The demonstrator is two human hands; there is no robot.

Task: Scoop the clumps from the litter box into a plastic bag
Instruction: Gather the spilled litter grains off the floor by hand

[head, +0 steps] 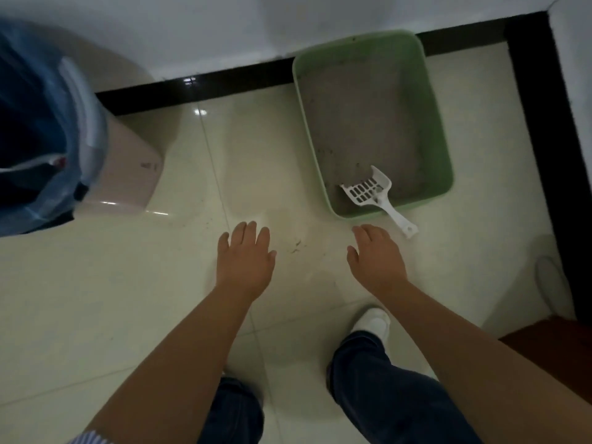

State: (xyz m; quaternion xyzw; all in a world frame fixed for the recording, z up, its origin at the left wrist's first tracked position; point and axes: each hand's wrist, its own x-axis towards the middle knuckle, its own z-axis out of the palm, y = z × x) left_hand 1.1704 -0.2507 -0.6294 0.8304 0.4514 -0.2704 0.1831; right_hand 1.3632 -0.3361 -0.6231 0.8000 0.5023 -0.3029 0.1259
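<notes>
Glossy cream tiled floor (128, 299), black skirting (198, 88)

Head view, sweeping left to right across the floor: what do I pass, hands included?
Bin lined with a blue plastic bag → left hand → right hand → white scoop, head lying in the near end of the green litter box, handle sticking out over its rim toward the right hand.
</notes>
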